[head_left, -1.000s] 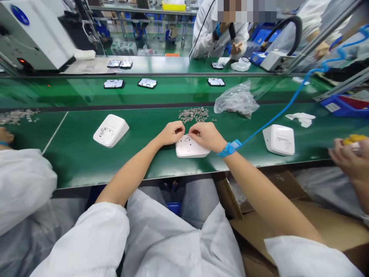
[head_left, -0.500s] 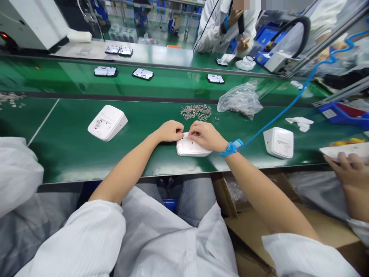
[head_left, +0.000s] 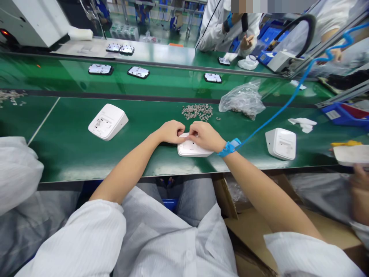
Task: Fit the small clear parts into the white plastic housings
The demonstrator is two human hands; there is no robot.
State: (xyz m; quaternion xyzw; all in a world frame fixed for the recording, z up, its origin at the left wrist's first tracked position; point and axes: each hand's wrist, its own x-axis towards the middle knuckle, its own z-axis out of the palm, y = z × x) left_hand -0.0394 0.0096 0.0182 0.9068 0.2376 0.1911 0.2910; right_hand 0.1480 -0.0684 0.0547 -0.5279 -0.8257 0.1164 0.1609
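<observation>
On the green bench in front of me lies a white plastic housing [head_left: 191, 150], with small dark slots in its upper face. My left hand [head_left: 172, 132] is closed at its far left corner, fingers curled and thumb pressed on the top. My right hand [head_left: 205, 135] rests over the right part of the housing, its fingertips pinched near the left thumb. Whatever lies between those fingertips is hidden. Just beyond my hands is a pile of small metal clips [head_left: 197, 111]. A blue wrist strap [head_left: 230, 147] with a coiled cord circles my right wrist.
Similar white housings stand at left [head_left: 107, 121] and right [head_left: 281, 144]. A clear plastic bag [head_left: 242, 100] sits beyond the clips. Black-and-white panels [head_left: 138, 72] lie on the conveyor [head_left: 173, 82]. At right, a co-worker's hand [head_left: 360, 188] is near a white part [head_left: 351, 154].
My left thumb has moved inward, closer to my right fingertips. The panels on the conveyor have shifted left. The co-worker's hand and white part at right have moved further right.
</observation>
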